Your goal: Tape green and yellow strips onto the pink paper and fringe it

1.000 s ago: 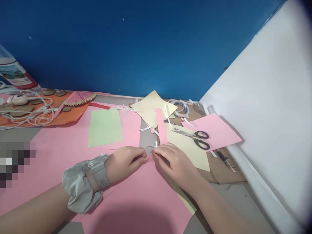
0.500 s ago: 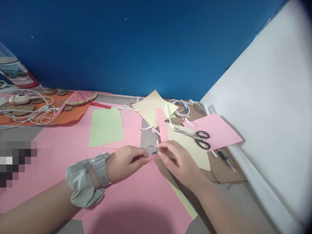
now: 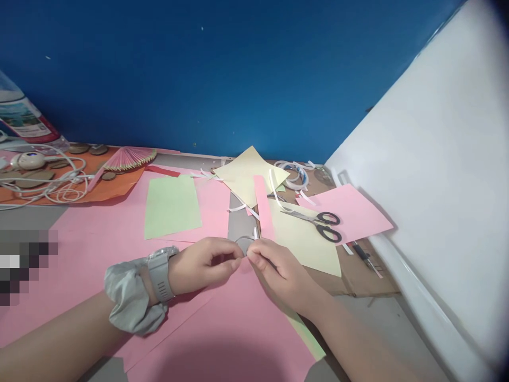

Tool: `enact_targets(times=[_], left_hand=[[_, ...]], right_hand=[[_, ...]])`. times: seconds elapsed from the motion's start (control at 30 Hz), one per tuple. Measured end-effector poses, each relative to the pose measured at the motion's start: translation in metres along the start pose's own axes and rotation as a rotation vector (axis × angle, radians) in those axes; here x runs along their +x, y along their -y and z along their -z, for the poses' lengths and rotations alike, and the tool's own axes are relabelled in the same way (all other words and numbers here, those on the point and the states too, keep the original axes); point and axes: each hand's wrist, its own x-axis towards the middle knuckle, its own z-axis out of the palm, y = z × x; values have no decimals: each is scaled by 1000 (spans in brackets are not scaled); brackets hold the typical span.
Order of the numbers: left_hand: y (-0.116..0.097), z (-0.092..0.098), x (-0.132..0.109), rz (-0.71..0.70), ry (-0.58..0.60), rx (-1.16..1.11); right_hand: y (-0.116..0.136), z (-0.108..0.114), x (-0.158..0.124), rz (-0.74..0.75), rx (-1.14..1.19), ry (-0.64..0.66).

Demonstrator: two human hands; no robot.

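My left hand [image 3: 210,265], with a grey watch [image 3: 161,273] and a grey scrunchie [image 3: 133,297] at its wrist, is closed in a pinch. Close to its right, my right hand [image 3: 278,270] is pinched too, thumb against the curled fingers. A thin curved strip [image 3: 243,240] arches between the two sets of fingertips, one end at each hand. Under both hands lies a large pink sheet [image 3: 222,323]. Black-handled scissors [image 3: 314,218] rest on a pale yellow sheet [image 3: 310,246] beyond my right hand.
A green sheet [image 3: 173,207], a yellow square [image 3: 251,175], a tape roll [image 3: 296,175] and a pink sheet [image 3: 353,212] lie farther back. At left are a folded fan [image 3: 131,158], tangled white cable [image 3: 69,185] and a bottle [image 3: 27,119]. A pen [image 3: 362,253] lies right.
My right hand has moved slightly left and closed its fingers more tightly, nearer my left hand. My left hand keeps its pinch. The view has shifted a little.
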Motion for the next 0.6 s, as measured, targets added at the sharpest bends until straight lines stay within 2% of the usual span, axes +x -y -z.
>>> enact_targets(times=[0.23, 0.6], left_hand=[[4, 4, 1, 3, 10, -45], [5, 7, 2, 66, 15, 28]], right_hand=[[1, 8, -1, -25, 0, -114], [-13, 25, -2, -48, -9, -303]])
